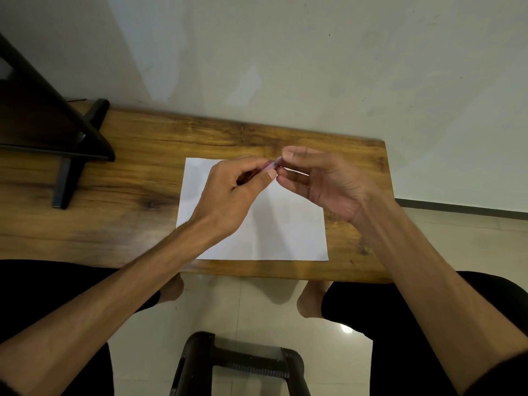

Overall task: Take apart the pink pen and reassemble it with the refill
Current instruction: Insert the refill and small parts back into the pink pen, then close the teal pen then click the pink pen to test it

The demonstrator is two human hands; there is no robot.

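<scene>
The pink pen is held in the air above a white sheet of paper on the wooden table. My left hand grips the pen's barrel, most of which is hidden inside the fist. My right hand pinches the pen's right end between thumb and forefinger. A thin pale rod, perhaps the refill, shows between my right fingers, blurred. I cannot tell whether the pen's parts are joined or apart.
A dark stand with slanted legs occupies the table's left end. The table's right edge lies just past my right hand. A dark stool frame stands on the tiled floor below, between my knees.
</scene>
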